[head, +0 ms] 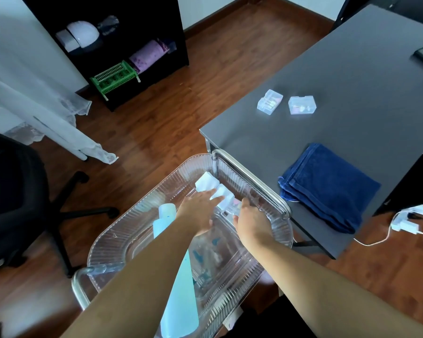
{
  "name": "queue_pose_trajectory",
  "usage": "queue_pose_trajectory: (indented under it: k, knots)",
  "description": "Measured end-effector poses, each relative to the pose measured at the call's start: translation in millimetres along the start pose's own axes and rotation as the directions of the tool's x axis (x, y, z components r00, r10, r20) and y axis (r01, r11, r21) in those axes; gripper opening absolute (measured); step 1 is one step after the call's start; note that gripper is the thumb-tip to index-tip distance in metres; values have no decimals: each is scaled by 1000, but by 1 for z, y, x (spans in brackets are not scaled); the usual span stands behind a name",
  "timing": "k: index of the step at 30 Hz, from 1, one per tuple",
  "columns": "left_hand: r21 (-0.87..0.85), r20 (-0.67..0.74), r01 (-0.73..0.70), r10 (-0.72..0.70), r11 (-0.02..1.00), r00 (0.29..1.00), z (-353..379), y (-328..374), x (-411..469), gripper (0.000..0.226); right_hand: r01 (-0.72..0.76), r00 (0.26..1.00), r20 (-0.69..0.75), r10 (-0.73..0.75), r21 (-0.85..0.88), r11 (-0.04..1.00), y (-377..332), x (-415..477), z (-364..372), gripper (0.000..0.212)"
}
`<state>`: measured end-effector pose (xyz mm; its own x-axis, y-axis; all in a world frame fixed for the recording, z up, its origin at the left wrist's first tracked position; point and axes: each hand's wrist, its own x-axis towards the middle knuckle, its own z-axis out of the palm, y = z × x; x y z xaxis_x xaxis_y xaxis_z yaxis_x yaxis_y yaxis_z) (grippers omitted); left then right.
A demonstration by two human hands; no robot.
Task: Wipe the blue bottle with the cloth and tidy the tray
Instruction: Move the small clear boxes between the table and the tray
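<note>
Both hands reach into the clear tray [112, 240]: left hand [200, 213] fingers spread, right hand [250, 220] grip unclear.

Blue bottle [178, 301] partly behind left forearm.

The bottle [178, 289] lies in the tray [282, 230]; the cloth [327, 189] lies on the table [352, 81] to its right.

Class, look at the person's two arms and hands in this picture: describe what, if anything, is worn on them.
Both forearms are bare, with no sleeves in view. The left hand and right hand wear no gloves. No watch, bracelet or ring shows, though motion blur softens the fingers. No cables or markings appear on either arm.
</note>
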<state>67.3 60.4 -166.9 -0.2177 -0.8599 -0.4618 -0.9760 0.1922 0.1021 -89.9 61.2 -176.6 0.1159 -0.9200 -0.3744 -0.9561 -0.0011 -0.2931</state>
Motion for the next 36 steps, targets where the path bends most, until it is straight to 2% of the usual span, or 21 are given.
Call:
queue_pose_trajectory:
  k: [6, 9, 15, 19, 26, 32, 36]
  knots:
    - [-2, 1, 1, -1, 1000, 1000, 2, 0, 0, 73, -23, 1000, 4, 23, 19, 1000, -1, 1, -4, 44]
    - [0, -10, 17, -17, 1000, 1000, -11, -2, -6, 74, 2, 1000, 27, -2, -2, 1000, -3, -5, -24, 37]
    - [-89, -153, 52, -65, 995, 986, -68, -5, -22, 60, 262, 963, 68, -260, -19, 965, -18, -33, -92, 19]
    - [-65, -253, 73, -87, 995, 964, -112, 2, -25, 46, 388, 921, 5, -389, 16, 921, -31, -45, -138, 16]
    - [-104, -371, 45, -80, 994, 925, -175, 28, -1, 44, 263, 957, -169, -237, 157, 952, 1, 7, -223, 11]
    - [-137, -353, 58, -104, 989, 930, -200, 60, 60, 50, 158, 969, -222, -111, 209, 965, 56, 80, -259, 7]
    - [-201, -327, 129, -191, 971, 926, -198, 74, 105, 54, 180, 973, -176, -146, 190, 965, 84, 125, -261, 13]
